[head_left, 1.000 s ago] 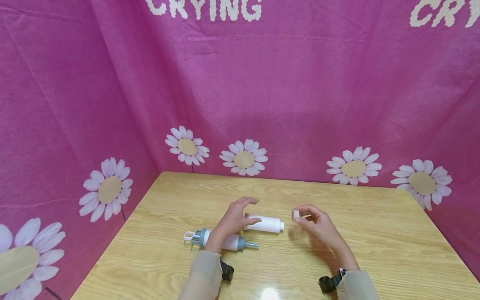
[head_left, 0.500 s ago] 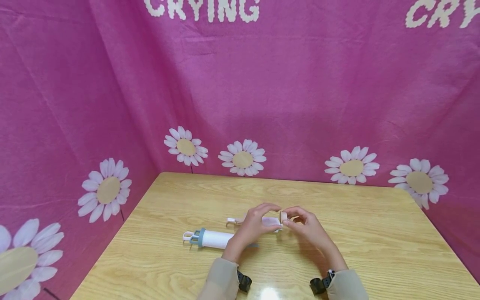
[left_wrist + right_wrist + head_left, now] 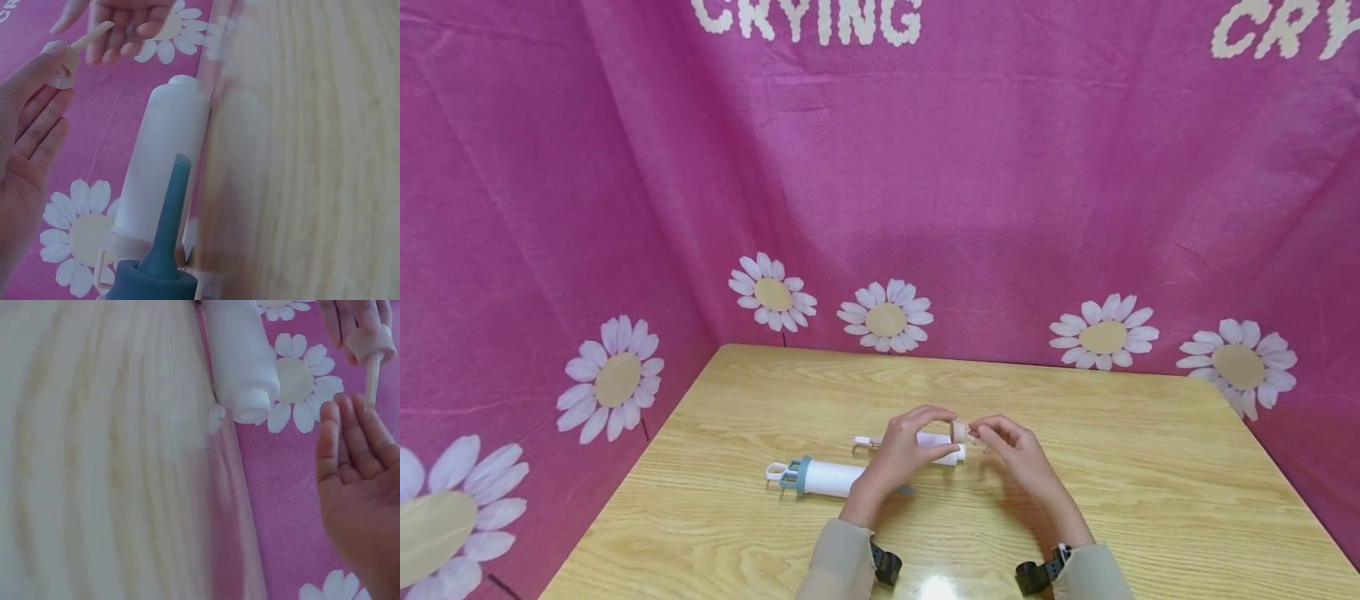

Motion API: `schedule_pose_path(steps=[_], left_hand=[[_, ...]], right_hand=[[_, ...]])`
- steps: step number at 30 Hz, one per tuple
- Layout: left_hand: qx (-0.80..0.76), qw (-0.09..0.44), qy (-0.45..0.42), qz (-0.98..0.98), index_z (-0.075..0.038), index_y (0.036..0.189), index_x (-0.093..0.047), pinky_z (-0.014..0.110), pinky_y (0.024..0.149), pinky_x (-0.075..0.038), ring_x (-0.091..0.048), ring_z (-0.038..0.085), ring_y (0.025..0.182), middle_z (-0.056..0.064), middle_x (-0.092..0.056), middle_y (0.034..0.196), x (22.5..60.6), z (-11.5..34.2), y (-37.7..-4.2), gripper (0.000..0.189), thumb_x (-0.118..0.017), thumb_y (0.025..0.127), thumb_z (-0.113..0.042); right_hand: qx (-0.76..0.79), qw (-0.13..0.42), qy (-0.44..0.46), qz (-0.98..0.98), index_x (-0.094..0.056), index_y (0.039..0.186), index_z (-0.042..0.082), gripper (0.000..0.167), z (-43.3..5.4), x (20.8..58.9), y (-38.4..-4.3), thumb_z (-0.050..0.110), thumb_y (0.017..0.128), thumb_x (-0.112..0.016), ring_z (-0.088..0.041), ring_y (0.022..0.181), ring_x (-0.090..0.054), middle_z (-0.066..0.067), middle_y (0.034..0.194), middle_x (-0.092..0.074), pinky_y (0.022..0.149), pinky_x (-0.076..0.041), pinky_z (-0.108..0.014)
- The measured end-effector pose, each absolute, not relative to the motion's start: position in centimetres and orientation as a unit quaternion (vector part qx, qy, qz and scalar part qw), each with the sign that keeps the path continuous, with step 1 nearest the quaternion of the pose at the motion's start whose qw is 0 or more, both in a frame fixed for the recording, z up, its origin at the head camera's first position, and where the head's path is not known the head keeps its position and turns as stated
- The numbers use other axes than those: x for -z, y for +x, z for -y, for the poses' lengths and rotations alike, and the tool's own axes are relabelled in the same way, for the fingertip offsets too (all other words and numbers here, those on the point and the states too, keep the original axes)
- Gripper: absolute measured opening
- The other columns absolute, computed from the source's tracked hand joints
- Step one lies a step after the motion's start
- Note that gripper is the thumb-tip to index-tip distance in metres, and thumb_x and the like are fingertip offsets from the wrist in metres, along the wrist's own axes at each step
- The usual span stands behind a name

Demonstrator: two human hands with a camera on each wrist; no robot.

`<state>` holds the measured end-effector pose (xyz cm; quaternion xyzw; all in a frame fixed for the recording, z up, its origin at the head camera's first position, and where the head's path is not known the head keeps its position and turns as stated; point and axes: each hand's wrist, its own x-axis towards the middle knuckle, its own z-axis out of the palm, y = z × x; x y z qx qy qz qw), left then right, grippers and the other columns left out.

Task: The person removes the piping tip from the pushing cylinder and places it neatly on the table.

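The nozzle cap [image 3: 958, 432] is pinched by the left hand [image 3: 904, 443], beside the relaxed right hand [image 3: 1021, 450], fitting to the white barrel [image 3: 157, 147] apparently outstanding.

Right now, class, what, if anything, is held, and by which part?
The left hand holds the beige nozzle cap by its wide base. The right hand is near the narrow tip; whether it touches cannot be told.

The person wears sleeves of plain beige cloth; the left sleeve [image 3: 837, 560] and the right sleeve [image 3: 1092, 573] are alike in colour; just beyond each cuff sits a small black camera — left camera [image 3: 889, 567], right camera [image 3: 1032, 577] — compact, rounded in shape, and fixed on a dark strap [image 3: 1057, 562].
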<state>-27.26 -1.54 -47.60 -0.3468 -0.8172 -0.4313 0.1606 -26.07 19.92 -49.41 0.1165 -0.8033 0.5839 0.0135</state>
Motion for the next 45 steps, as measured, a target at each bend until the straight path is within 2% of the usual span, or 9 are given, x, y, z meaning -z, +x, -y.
schedule_pose_path(steps=[3,5,10,19,27,38,45], left_hand=[[0.433,0.163,-0.340,0.819,-0.008,0.117,-0.068,0.027,0.099,-0.052,-0.066,0.018,0.113,0.005,-0.071,0.117,47.6,1.7,-27.4,0.039,-0.079,0.081,-0.018],[0.433,0.164,-0.336,0.820,-0.008,0.117,-0.069,0.027,0.099,-0.052,-0.066,0.018,0.113,0.005,-0.071,0.116,47.6,1.9,-27.4,0.039,-0.079,0.081,-0.018],[0.435,0.168,-0.335,0.819,-0.006,0.116,-0.069,0.029,0.098,-0.053,-0.067,0.019,0.112,0.005,-0.072,0.116,47.6,2.0,-27.4,0.039,-0.080,0.080,-0.019],[0.442,0.140,-0.333,0.821,-0.010,0.116,-0.069,0.027,0.099,-0.052,-0.066,0.017,0.112,0.003,-0.071,0.117,47.7,2.3,-27.2,0.039,-0.079,0.081,-0.021],[0.459,0.090,-0.334,0.819,-0.010,0.118,-0.070,0.029,0.100,-0.052,-0.065,0.017,0.114,0.003,-0.071,0.118,48.2,2.2,-27.0,0.040,-0.079,0.081,-0.024],[0.466,0.111,-0.342,0.808,-0.008,0.117,-0.071,0.028,0.099,-0.053,-0.069,0.020,0.111,0.006,-0.073,0.118,48.6,2.2,-27.2,0.041,-0.079,0.080,-0.024],[0.465,0.133,-0.353,0.801,-0.009,0.117,-0.071,0.025,0.097,-0.053,-0.069,0.019,0.110,0.006,-0.072,0.117,48.7,2.1,-27.5,0.041,-0.079,0.080,-0.024]], right_hand=[[-0.603,-0.010,0.095,0.792,-0.063,0.112,-0.004,0.039,-20.1,49.9,-26.1,0.030,0.104,-0.046,-0.008,0.087,-0.063,-0.008,0.099,-0.069,0.082,-0.058,-0.036],[-0.613,-0.027,0.089,0.785,-0.062,0.108,-0.007,0.041,-20.2,50.2,-26.1,0.031,0.105,-0.046,-0.008,0.084,-0.063,-0.002,0.090,-0.068,0.082,-0.057,-0.033],[-0.619,-0.045,0.102,0.777,-0.063,0.101,-0.009,0.040,-20.2,50.5,-26.2,0.029,0.103,-0.050,-0.006,0.079,-0.062,0.007,0.081,-0.066,0.078,-0.054,-0.027],[-0.629,-0.038,0.115,0.768,-0.060,0.105,-0.011,0.038,-20.1,50.4,-25.8,0.026,0.101,-0.053,-0.005,0.081,-0.061,0.007,0.085,-0.065,0.079,-0.055,-0.030],[-0.623,-0.031,0.150,0.767,-0.062,0.104,-0.008,0.032,-19.9,50.2,-25.5,0.023,0.101,-0.053,-0.005,0.082,-0.061,0.006,0.086,-0.065,0.077,-0.054,-0.030],[-0.623,-0.038,0.172,0.763,-0.063,0.102,-0.007,0.030,-20.0,49.9,-25.3,0.021,0.101,-0.053,-0.009,0.081,-0.059,0.007,0.085,-0.064,0.077,-0.052,-0.029],[-0.616,-0.033,0.165,0.770,-0.062,0.105,-0.004,0.029,-20.0,49.5,-25.3,0.023,0.102,-0.052,-0.013,0.085,-0.061,0.003,0.089,-0.066,0.080,-0.053,-0.031]])
